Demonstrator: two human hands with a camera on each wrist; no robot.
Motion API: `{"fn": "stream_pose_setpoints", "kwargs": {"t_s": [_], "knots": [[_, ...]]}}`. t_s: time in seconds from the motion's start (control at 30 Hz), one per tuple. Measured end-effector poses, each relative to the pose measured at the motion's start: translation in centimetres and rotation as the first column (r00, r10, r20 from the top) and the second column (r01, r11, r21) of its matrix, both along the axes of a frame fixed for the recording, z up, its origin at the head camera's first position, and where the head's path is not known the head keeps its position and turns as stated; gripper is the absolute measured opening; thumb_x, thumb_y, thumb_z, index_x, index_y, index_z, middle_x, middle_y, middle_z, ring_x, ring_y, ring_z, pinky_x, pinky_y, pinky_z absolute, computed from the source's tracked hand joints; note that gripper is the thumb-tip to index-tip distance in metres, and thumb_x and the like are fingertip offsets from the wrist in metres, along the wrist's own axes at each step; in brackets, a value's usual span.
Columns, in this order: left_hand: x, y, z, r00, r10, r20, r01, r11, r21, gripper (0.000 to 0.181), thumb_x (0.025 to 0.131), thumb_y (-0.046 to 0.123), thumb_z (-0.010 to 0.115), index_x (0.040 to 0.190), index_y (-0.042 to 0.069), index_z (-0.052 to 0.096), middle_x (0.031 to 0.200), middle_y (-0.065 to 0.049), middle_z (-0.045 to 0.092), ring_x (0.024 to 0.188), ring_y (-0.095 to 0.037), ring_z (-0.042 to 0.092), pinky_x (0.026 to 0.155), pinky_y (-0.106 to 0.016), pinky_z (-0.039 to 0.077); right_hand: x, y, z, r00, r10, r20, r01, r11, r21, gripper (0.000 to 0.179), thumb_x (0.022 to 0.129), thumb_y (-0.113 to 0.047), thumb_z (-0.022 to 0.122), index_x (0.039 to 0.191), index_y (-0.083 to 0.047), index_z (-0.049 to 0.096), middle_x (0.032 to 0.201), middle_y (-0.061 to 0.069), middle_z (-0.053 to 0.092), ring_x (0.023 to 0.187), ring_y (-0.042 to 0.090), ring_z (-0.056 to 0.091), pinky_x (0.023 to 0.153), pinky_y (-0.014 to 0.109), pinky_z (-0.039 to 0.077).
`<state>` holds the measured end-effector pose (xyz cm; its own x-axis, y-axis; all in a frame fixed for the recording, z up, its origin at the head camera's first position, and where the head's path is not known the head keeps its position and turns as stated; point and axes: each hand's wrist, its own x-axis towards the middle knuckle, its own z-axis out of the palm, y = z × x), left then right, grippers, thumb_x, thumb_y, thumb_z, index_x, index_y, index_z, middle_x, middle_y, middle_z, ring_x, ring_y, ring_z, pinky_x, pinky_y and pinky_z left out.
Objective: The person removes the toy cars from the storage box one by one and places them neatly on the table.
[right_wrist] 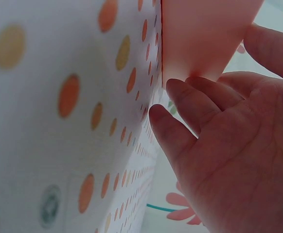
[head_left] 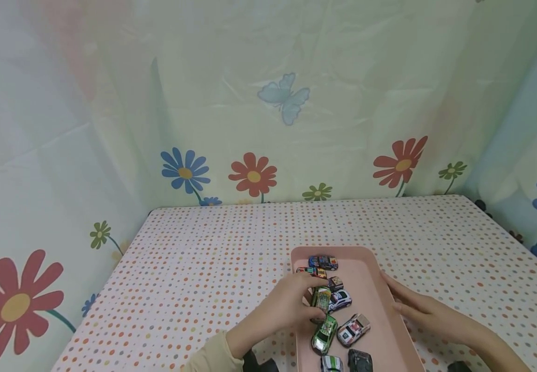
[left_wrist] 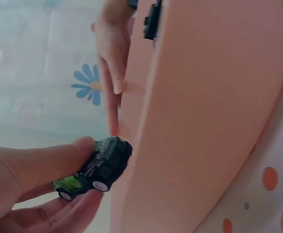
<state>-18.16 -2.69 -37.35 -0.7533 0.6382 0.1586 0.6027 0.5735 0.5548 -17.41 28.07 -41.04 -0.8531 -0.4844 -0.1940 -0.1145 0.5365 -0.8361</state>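
My left hand [head_left: 291, 305] pinches a dark green toy car [left_wrist: 95, 167] between thumb and fingers, over the left side of a pink tray [head_left: 380, 315]. In the tray near that hand lie a bright green toy car [head_left: 324, 334], a white and purple one [head_left: 340, 299] and a beige and red one [head_left: 353, 329]. A blue toy car [head_left: 323, 262] sits at the tray's far end. My right hand [head_left: 431, 312] rests against the outside of the tray's right wall, fingers extended; the right wrist view shows its fingertips [right_wrist: 178, 87] at the pink wall.
The tray stands on a table with a dotted cloth [head_left: 217, 268]. More toy cars lie at its near end, a black one [head_left: 360, 360] and a white and green one [head_left: 331, 363]. A flowered curtain [head_left: 342, 103] hangs behind the table and at both sides.
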Motion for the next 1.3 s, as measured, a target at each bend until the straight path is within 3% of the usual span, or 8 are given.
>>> {"fn": "stream_pose_setpoints", "kwargs": {"t_s": [0.27, 0.4, 0.53, 0.77, 0.87, 1.0, 1.1, 1.3], "knots": [[-0.4, -1.0, 0.6, 0.995, 0.015, 0.095, -0.038, 0.968, 0.248, 0.05, 0.073, 0.014, 0.081, 0.119, 0.012, 0.063, 0.1, 0.006, 0.062, 0.073, 0.004, 0.057, 0.06, -0.014, 0.047, -0.1, 0.1, 0.1, 0.999, 0.022, -0.032, -0.021, 1.0, 0.02, 0.067, 0.101, -0.029, 0.041, 0.148, 0.002, 0.005, 0.147, 0.032, 0.005, 0.13, 0.053, 0.006, 0.096, 0.062, 0.024], [-0.7, -1.7, 1.2, 0.993, 0.018, 0.115, -0.054, 0.948, 0.314, 0.048, 0.073, 0.014, 0.081, 0.118, 0.011, 0.064, 0.101, 0.004, 0.062, 0.075, 0.001, 0.058, 0.06, -0.016, 0.049, -0.3, 0.3, 0.1, 0.997, 0.041, -0.058, -0.04, 0.999, 0.024, 0.064, 0.102, -0.028, 0.04, 0.149, 0.0, 0.006, 0.148, 0.031, 0.006, 0.13, 0.049, 0.008, 0.099, 0.032, 0.036], [-1.1, -2.6, 2.0, 0.985, 0.034, 0.172, -0.095, 0.927, 0.364, 0.048, 0.074, 0.014, 0.081, 0.119, 0.014, 0.065, 0.101, 0.005, 0.062, 0.076, -0.003, 0.059, 0.06, -0.021, 0.051, -0.3, 0.6, 0.1, 0.995, 0.047, -0.082, -0.045, 0.999, 0.027, 0.063, 0.102, -0.028, 0.04, 0.15, -0.002, 0.008, 0.148, 0.03, 0.008, 0.131, 0.033, 0.011, 0.089, 0.011, 0.032], [-1.8, -4.6, 3.3, 0.981, 0.095, 0.169, -0.153, 0.917, 0.37, 0.048, 0.076, 0.017, 0.079, 0.122, 0.017, 0.064, 0.1, 0.005, 0.062, 0.077, -0.007, 0.061, 0.056, -0.025, 0.049, -0.3, 0.7, 0.0, 0.994, 0.059, -0.096, -0.058, 0.998, 0.006, 0.062, 0.102, -0.026, 0.04, 0.149, -0.002, 0.008, 0.148, 0.031, 0.008, 0.128, 0.012, 0.014, 0.089, 0.012, 0.032], [-2.2, -5.3, 3.5, 0.979, 0.101, 0.177, -0.163, 0.908, 0.387, 0.049, 0.077, 0.016, 0.078, 0.124, 0.016, 0.063, 0.108, 0.002, 0.062, 0.078, -0.009, 0.061, 0.056, -0.025, 0.049, -0.3, 0.6, 0.0, 0.995, 0.056, -0.086, -0.056, 0.998, 0.01, 0.062, 0.102, -0.026, 0.04, 0.149, -0.001, 0.008, 0.148, 0.031, 0.008, 0.131, 0.023, 0.014, 0.09, 0.013, 0.033], [-2.7, -6.1, 3.3, 0.975, 0.106, 0.193, -0.176, 0.902, 0.394, 0.05, 0.078, 0.016, 0.078, 0.125, 0.016, 0.062, 0.113, -0.001, 0.061, 0.08, -0.012, 0.061, 0.054, -0.026, 0.046, -0.2, 0.3, 0.0, 0.997, 0.033, -0.064, -0.031, 0.999, 0.027, 0.065, 0.101, -0.028, 0.041, 0.148, 0.002, 0.007, 0.147, 0.032, 0.007, 0.13, 0.05, 0.01, 0.099, 0.043, 0.036], [-3.5, -6.7, 3.0, 0.963, 0.115, 0.245, -0.209, 0.892, 0.401, 0.049, 0.079, 0.017, 0.077, 0.126, 0.017, 0.061, 0.112, -0.001, 0.061, 0.081, -0.014, 0.061, 0.055, -0.028, 0.044, -0.1, 0.1, 0.0, 0.998, 0.018, -0.062, -0.016, 0.999, 0.029, 0.067, 0.101, -0.029, 0.042, 0.148, 0.003, 0.007, 0.147, 0.033, 0.007, 0.129, 0.054, 0.009, 0.094, 0.062, 0.029], [-5.5, -7.7, 2.7, 0.919, 0.134, 0.371, -0.295, 0.859, 0.419, 0.048, 0.083, 0.013, 0.073, 0.129, 0.01, 0.059, 0.117, -0.007, 0.056, 0.082, -0.016, 0.061, 0.071, -0.033, 0.048, 0.0, 0.2, -0.1, 0.996, 0.024, -0.081, -0.021, 0.999, 0.044, 0.066, 0.101, -0.029, 0.042, 0.148, 0.003, 0.007, 0.147, 0.032, 0.009, 0.129, 0.054, 0.012, 0.095, 0.05, 0.037]]}}
